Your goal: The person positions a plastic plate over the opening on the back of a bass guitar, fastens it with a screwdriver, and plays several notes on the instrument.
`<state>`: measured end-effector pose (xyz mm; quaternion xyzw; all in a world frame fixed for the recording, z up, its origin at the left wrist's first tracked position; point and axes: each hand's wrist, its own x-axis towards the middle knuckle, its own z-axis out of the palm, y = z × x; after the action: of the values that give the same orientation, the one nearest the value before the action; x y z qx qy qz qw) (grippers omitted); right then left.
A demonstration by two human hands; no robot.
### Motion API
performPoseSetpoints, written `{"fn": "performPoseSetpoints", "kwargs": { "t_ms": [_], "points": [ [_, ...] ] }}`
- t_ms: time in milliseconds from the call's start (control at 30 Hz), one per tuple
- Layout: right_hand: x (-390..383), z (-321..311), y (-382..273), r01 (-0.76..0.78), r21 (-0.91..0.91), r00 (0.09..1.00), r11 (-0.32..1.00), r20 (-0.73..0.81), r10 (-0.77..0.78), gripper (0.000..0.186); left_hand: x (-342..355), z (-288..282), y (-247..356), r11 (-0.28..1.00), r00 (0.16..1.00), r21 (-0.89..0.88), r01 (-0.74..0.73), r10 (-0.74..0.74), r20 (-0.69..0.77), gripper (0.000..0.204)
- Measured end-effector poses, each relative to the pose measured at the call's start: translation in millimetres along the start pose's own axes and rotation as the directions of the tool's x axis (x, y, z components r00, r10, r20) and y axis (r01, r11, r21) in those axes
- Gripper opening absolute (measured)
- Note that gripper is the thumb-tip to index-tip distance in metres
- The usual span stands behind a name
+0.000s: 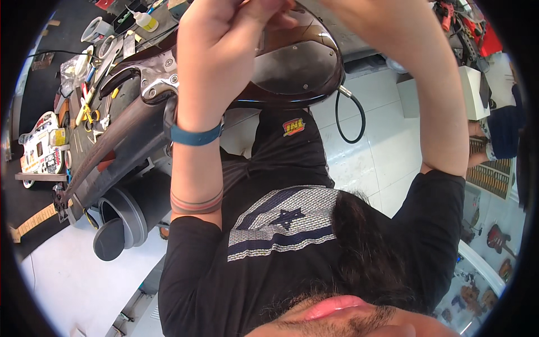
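Observation:
A glossy dark brown electric guitar body [328, 53] lies back side up on the bench, with a dark rounded cover plate [292, 70] screwed to it. Its neck [120, 137] runs toward the lower left from a shiny screwed joint [160, 78]. A black cable [363, 126] with a metal plug enters the body's right edge. My left hand [227, 39] is above the body, its fingers curled together near the top edge; whatever they hold is hidden. Over the body's far right side reaches my right arm; my right hand [342, 4] is mostly cut off by the top edge, fingers unseen.
Scissors [91, 115], a small bottle with a yellow label [146, 21], a tape roll [96, 29] and several hand tools crowd the bench at left. A grey bin [132, 216] stands below the neck. Another person's leg [502, 132] shows at right, near a white box [474, 92].

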<state>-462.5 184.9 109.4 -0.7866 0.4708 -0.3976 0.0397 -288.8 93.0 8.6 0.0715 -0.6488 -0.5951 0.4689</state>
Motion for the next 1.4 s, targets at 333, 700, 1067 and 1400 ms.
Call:
{"fn": "performPoseSetpoints", "kwargs": {
  "t_ms": [333,700,1067,1400],
  "points": [
    [10,47,27,0.07,0.021,0.995,0.997,0.074,-0.072,0.028,-28,-21,3,0.999,0.995,0.035,0.038,-0.034,-0.095,0.024],
    [8,32,8,0.07,0.012,0.989,0.997,0.127,-0.071,0.027,-29,-24,1,0.994,0.993,0.06,0.092,-0.088,-0.073,0.021],
    [28,13,12,0.146,-0.25,0.961,0.957,0.266,-0.077,0.022,-29,-29,11,0.96,0.974,-0.168,0.222,-0.227,-0.009,0.038],
    [38,34,11,0.172,-0.27,0.985,0.947,0.07,-0.159,0.044,-29,-22,-2,0.993,0.986,-0.046,0.112,-0.117,-0.12,0.021]
  ]
}}
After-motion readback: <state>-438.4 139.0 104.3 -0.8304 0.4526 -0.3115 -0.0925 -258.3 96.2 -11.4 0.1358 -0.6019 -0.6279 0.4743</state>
